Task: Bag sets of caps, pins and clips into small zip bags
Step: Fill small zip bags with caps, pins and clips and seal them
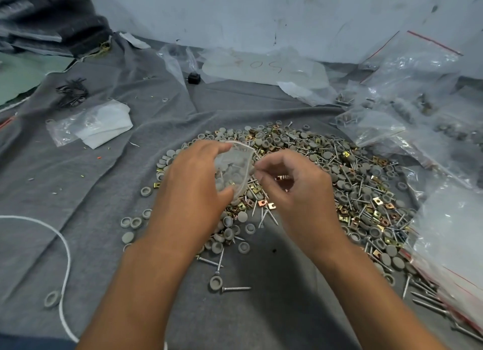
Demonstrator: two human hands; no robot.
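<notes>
My left hand grips a small clear zip bag with its mouth open toward the right; grey caps and pins show through the plastic. My right hand is just right of the bag, its thumb and forefinger pinched at the bag's open edge; what they pinch is too small to tell. Both hands hover over a wide pile of grey round caps, silver pins and brass square clips spread on grey cloth.
Large clear bags with red zip lines and filled small bags lie along the right. A stack of empty small bags sits at the left, dark pins behind it. A white cord curves at the lower left.
</notes>
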